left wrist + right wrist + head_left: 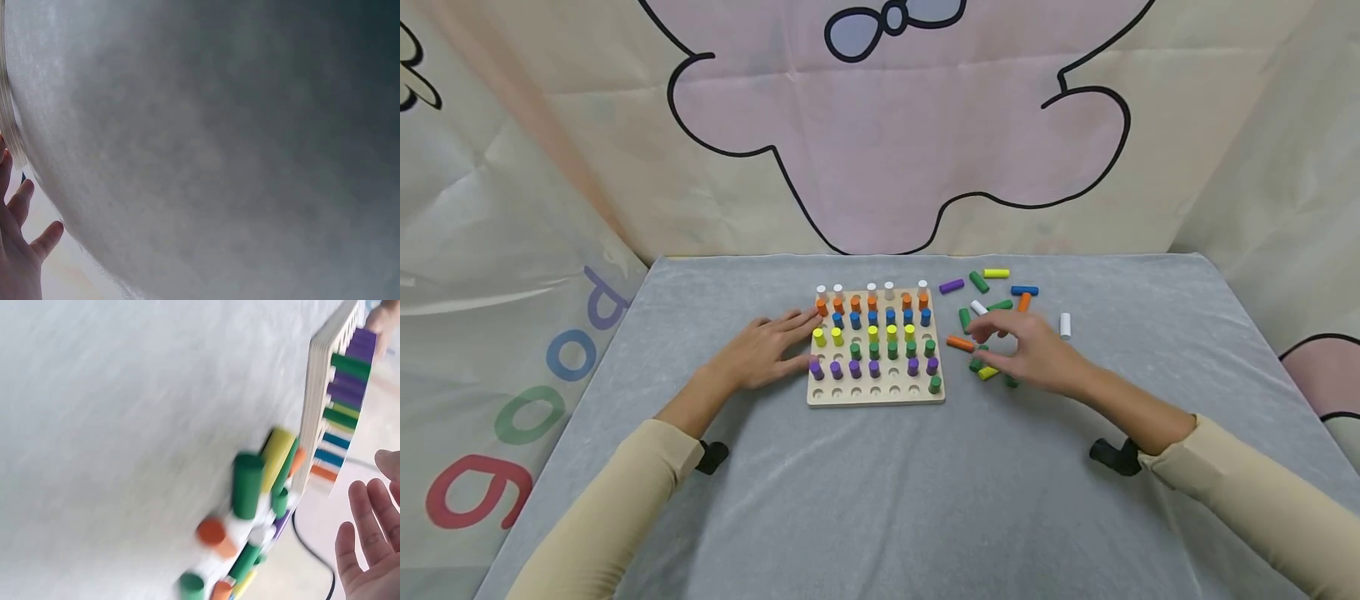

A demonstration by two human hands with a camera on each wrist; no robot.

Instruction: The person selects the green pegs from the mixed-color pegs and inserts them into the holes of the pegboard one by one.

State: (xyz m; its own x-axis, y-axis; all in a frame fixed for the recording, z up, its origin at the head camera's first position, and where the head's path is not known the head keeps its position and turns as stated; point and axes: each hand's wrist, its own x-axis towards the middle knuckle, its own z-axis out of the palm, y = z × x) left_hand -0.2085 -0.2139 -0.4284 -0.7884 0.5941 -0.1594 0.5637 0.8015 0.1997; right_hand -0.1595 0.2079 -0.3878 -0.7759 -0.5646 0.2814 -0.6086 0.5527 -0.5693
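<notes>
A wooden pegboard (874, 400) lies on the table, with rows of white, orange, blue, yellow, green and purple pegs upright in its holes. Fingers spread, my left hand (762, 352) rests at the board's left edge; its fingers also show at the edge of the left wrist view. To the right of the board, my right hand (1033, 350) hovers over a loose pile of pegs. In the right wrist view its thumb and fingers (374, 540) stand apart with nothing between them. Below that hand lie a green peg (248, 485) and a yellow peg (277, 459).
Loose pegs spread toward the back right, among them a purple peg (951, 286), a blue peg (1024, 291) and a white peg (1065, 326). A grey cloth (880, 500) covers the table. Behind it hangs a printed curtain (880, 125).
</notes>
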